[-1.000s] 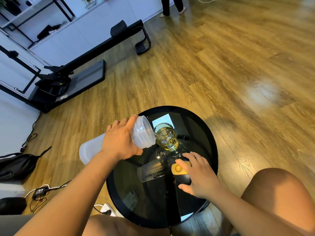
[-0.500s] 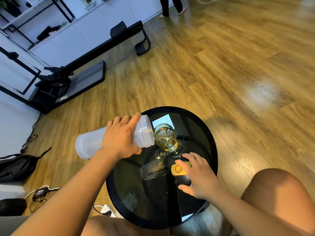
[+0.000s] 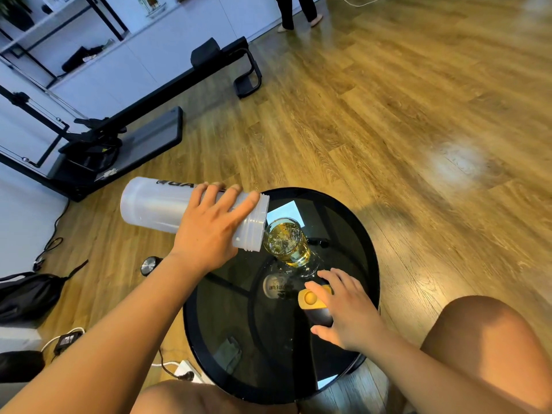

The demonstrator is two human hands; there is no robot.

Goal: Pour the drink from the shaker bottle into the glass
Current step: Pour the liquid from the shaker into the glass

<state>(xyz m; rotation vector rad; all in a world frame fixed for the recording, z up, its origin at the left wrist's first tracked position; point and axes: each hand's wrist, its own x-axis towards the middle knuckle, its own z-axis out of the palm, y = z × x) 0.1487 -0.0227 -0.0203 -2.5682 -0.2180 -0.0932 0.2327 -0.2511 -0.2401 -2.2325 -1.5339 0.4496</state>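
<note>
My left hand (image 3: 209,231) grips a frosted white shaker bottle (image 3: 155,204) near its open threaded mouth. The bottle is tipped with its base raised to the left, and its mouth hangs at the rim of a clear glass (image 3: 286,242). The glass stands on a round black glass table (image 3: 358,234) and holds bubbling yellow drink. A thin trickle runs from the mouth into the glass. My right hand (image 3: 346,312) rests on a black lid with a yellow cap (image 3: 313,300) lying on the table just in front of the glass.
A black exercise machine (image 3: 125,135) stands on the wooden floor at the back left. A dark bag (image 3: 27,294), cables and a power strip (image 3: 185,372) lie left of the table. A person's legs (image 3: 295,10) are at the far wall. My bare knee (image 3: 490,354) is at the table's right.
My left hand has lifted the bottle's base higher, tipping it more steeply toward the glass. The drink level in the glass has risen. My right hand has stayed on the lid.
</note>
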